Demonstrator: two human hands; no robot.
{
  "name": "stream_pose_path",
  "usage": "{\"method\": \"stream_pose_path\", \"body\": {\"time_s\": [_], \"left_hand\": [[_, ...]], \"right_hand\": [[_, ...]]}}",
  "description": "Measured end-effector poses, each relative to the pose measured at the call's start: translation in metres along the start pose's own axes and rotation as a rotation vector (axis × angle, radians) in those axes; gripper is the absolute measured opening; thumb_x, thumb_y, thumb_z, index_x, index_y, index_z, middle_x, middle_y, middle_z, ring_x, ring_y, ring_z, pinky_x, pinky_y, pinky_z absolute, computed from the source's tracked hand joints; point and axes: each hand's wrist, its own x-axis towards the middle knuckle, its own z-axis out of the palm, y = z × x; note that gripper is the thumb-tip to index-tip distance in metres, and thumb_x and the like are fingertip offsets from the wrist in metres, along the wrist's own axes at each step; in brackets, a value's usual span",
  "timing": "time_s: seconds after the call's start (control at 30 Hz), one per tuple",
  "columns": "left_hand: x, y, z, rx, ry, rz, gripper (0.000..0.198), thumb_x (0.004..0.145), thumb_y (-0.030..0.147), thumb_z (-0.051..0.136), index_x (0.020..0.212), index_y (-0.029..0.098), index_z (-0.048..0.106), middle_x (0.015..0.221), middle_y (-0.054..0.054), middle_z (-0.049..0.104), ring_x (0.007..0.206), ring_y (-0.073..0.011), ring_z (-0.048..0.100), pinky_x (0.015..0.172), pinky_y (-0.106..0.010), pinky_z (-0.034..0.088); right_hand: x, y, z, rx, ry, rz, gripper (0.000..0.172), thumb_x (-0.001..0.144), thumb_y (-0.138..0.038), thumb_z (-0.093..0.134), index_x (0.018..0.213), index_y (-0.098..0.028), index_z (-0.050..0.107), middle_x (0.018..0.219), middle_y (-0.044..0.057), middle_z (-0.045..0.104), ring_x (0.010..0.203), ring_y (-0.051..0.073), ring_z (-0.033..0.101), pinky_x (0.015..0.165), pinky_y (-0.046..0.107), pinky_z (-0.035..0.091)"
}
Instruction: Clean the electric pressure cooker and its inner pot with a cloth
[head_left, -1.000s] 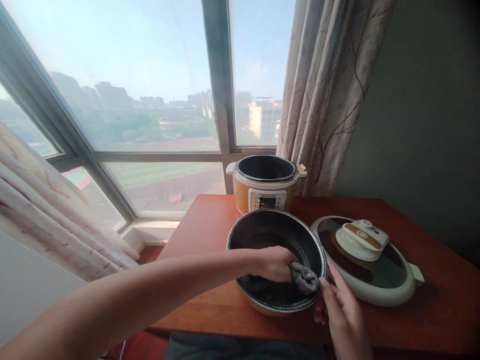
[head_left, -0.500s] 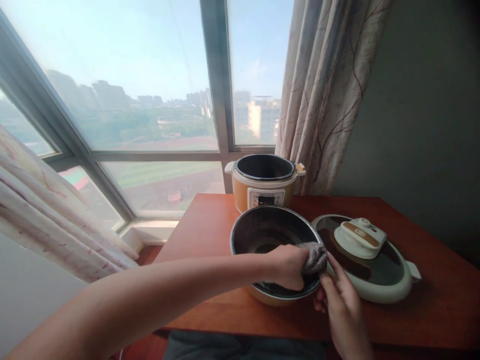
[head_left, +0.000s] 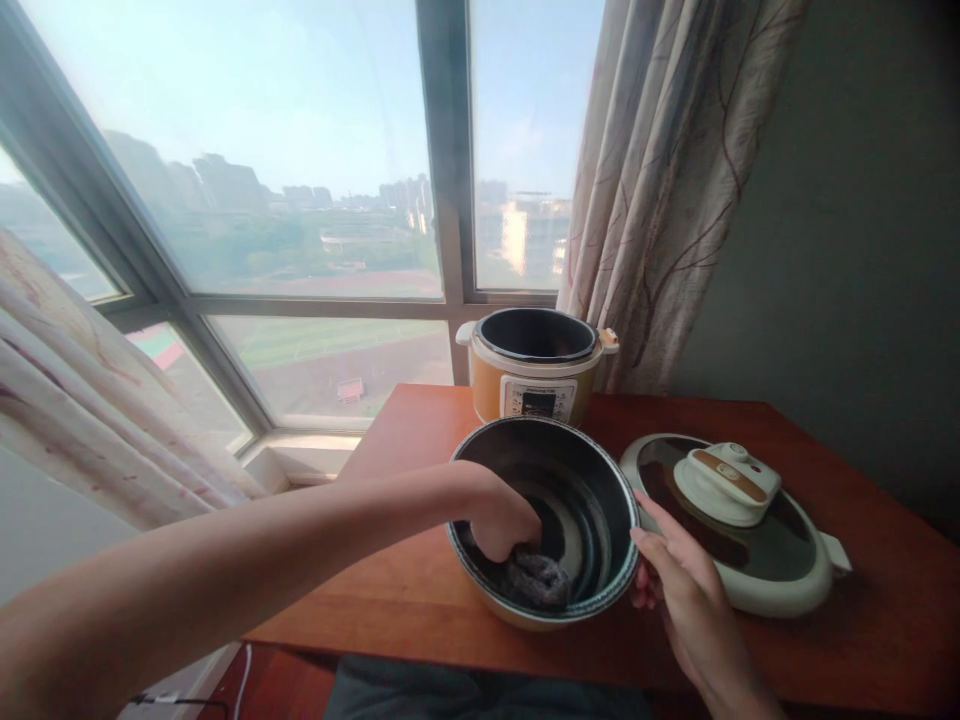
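Wiping the pot (head_left: 592,490) with a grey cloth (head_left: 541,582)

To do this well, the cloth would best be spread flatter against the curved wall and swept in overlapping arcs, since a bunched wad probably misses the bend where wall meets base. The right hand (head_left: 684,572) should brace the rim against each push.

The left hand (head_left: 506,522) is curled tight over the cloth, a folded end poking out past the fist, low inside the pot near its closest wall. The right grip is partly closed on the pot's right edge, thumb at the rim, fingers outside. The pot is over the near part of the table (head_left: 390,440), before the cooker (head_left: 489,385) and left of the lid (head_left: 772,555); I cannot tell whether its base touches down.
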Motion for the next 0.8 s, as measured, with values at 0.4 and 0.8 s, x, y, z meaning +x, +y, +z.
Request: {"method": "stream_pose_path", "body": {"time_s": [0.4, 0.8], "left_hand": [[0.029, 0.026, 0.006, 0.193, -0.014, -0.009, 0.029, 0.069, 0.025, 0.062, 0.095, 0.016, 0.074, 0.087, -0.014, 0.075, 0.075, -0.0286, 0.068, 0.058, -0.033, 0.047], [0.055, -0.015, -0.016, -0.181, 0.579, -0.428, 0.032, 0.075, 0.02, 0.056, 0.103, 0.015, 0.071, 0.108, -0.014, 0.074, 0.097, -0.0293, 0.07, 0.082, -0.034, 0.055]], "right_hand": [[0.027, 0.013, 0.011, -0.098, 0.11, -0.189, 0.067, 0.077, -0.051, 0.07, 0.135, -0.017, 0.061, 0.103, 0.007, 0.075, 0.084, 0.024, 0.067, 0.072, 0.031, 0.052], [0.032, 0.017, 0.006, -0.188, 0.069, -0.228, 0.066, 0.082, -0.053, 0.063, 0.136, -0.016, 0.06, 0.107, 0.009, 0.073, 0.094, 0.025, 0.066, 0.082, 0.033, 0.052]]}}
